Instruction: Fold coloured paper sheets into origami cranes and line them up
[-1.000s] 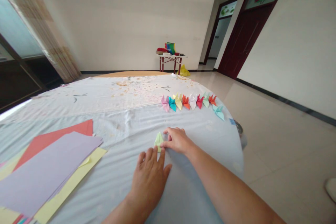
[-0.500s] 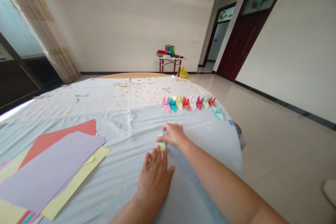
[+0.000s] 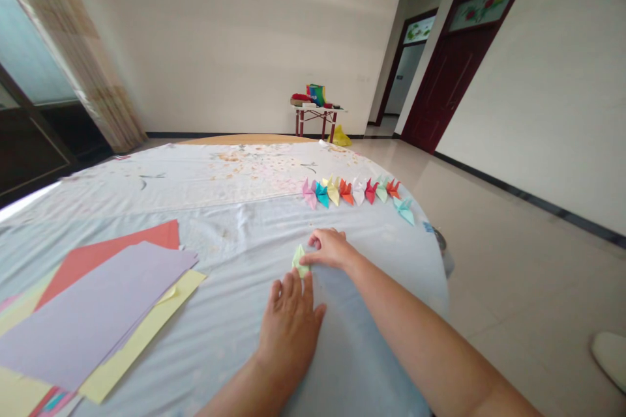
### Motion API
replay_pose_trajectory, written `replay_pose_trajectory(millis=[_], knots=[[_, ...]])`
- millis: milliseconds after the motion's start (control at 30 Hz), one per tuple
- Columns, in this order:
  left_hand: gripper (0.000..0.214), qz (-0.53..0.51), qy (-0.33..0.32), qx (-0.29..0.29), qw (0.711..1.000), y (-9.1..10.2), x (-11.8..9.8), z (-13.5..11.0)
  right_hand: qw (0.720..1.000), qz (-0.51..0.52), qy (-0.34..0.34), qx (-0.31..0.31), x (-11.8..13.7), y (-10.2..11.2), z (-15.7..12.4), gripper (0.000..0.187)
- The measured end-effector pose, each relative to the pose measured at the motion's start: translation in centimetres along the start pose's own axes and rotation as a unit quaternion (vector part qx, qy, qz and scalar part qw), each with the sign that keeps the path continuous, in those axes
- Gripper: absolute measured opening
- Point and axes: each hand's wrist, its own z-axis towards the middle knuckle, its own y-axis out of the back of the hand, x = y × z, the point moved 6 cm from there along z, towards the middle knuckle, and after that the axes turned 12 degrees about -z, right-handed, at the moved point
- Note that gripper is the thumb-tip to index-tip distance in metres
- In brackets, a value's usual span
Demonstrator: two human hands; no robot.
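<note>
A small folded piece of pale green paper (image 3: pixel 300 258) lies on the cloth in front of me. My left hand (image 3: pixel 289 319) rests flat, its fingers stretched forward so that the tips touch the paper's near edge. From the right, my right hand (image 3: pixel 328 249) reaches over; its thumb touches the paper's right side while the other fingers curl loosely above the cloth, apart from the thumb. Beyond the hands stands a row of folded paper cranes (image 3: pixel 346 192) in several colours, with a light turquoise crane (image 3: pixel 403 210) a little nearer to me at the right end.
A loose stack of coloured sheets, a lavender sheet (image 3: pixel 102 313) on top, covers the table's left side. The round table has a pale blue tablecloth (image 3: pixel 235 234). Against the far wall stands a small side table (image 3: pixel 320 109) with things on it.
My right hand has shifted slightly to the right, leaving more of the green paper in sight. My left hand stays nearly in place.
</note>
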Motion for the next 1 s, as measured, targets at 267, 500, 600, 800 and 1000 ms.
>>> replay_pose_trajectory(millis=[267,500,600,800,1000], knots=[[0.048,-0.024,0.028,0.048,0.998,0.7,0.1,0.2,0.998,-0.015,-0.03,-0.047,-0.2,-0.6,-0.1,0.027],[0.047,-0.076,0.037,0.045,0.995,1.6,1.0,0.8,0.996,0.047,0.034,-0.063,0.8,0.5,-1.4,0.029],[0.048,-0.08,0.028,0.041,0.996,1.6,1.2,0.9,0.996,0.066,0.054,-0.039,1.2,0.3,-1.7,0.022],[0.046,-0.071,0.017,0.026,0.997,2.9,0.6,0.7,0.993,0.09,0.06,-0.045,1.0,-0.4,-1.7,0.015],[0.04,-0.086,0.019,0.049,0.995,2.9,0.7,0.9,0.993,0.089,0.071,-0.039,0.9,-0.3,-1.6,0.017]])
